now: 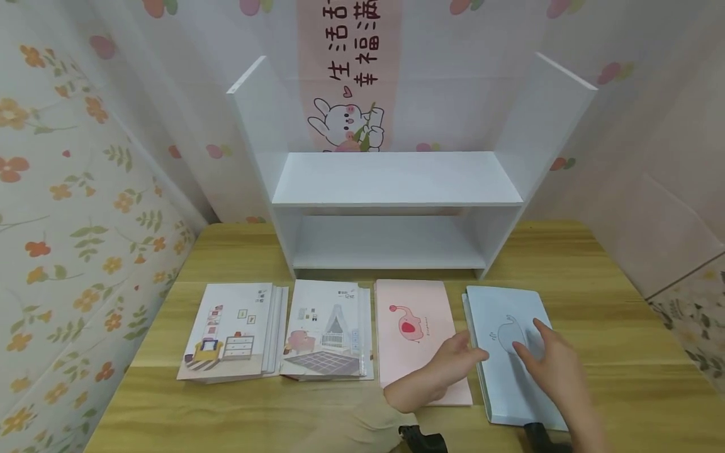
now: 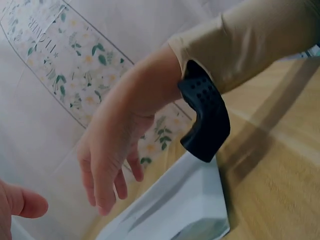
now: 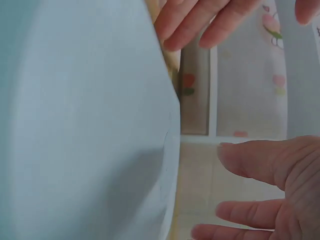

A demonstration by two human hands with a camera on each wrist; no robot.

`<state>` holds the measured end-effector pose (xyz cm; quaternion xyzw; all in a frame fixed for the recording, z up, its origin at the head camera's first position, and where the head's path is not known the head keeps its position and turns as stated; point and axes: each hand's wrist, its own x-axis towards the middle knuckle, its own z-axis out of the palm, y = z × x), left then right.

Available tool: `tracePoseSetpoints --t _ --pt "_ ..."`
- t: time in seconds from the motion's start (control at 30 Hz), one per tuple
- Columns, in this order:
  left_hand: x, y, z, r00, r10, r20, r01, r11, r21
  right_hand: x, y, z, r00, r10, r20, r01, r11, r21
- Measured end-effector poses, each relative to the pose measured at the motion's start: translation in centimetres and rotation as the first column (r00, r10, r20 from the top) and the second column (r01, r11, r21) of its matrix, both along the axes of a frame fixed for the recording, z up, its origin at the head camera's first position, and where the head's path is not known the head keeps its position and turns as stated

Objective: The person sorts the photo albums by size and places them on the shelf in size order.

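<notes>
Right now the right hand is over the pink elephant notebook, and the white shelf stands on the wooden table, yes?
Not quite: the right hand is over the light blue notebook, as the head view shows. The white shelf does stand on the wooden table.

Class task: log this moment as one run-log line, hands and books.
left hand: holds nothing, over pink book, near blue book | right hand: holds nothing, above blue book | white shelf: behind both books
</notes>
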<state>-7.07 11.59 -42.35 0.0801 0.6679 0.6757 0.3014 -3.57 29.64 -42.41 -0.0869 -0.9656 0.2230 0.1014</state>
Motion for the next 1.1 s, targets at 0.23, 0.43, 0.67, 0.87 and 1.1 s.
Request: tracePoseSetpoints --t 0.23,0.43,0.67,0.87,1.1 --pt "0.9 1.2 0.3 0.994 -0.006 0.108 -0.005 0.994 0.105 0.9 2.0 -0.5 0.99 -0.049 0.132 0.047 0.999 0.017" --pt "1.1 1.7 0.2 0.982 -0.044 0.183 0.013 0.986 0.167 1.5 3.4 -0.6 0.932 -0.097 0.349 0.106 0.994 -0.008" --pt "1.2 2.2 0.2 0.968 0.014 0.249 -0.067 0.977 0.202 1.6 4.2 -0.8 0.904 -0.122 0.409 0.136 0.991 -0.005" --pt "1.2 2.3 0.2 0.938 0.074 0.34 -0.164 0.956 0.245 1.7 4.9 -0.8 0.905 -0.101 0.414 0.133 0.99 -0.051" --pt "1.0 2.1 0.4 0.899 0.126 0.419 -0.252 0.932 0.259 1.9 5.3 -1.0 0.929 -0.093 0.359 0.142 0.983 -0.113"
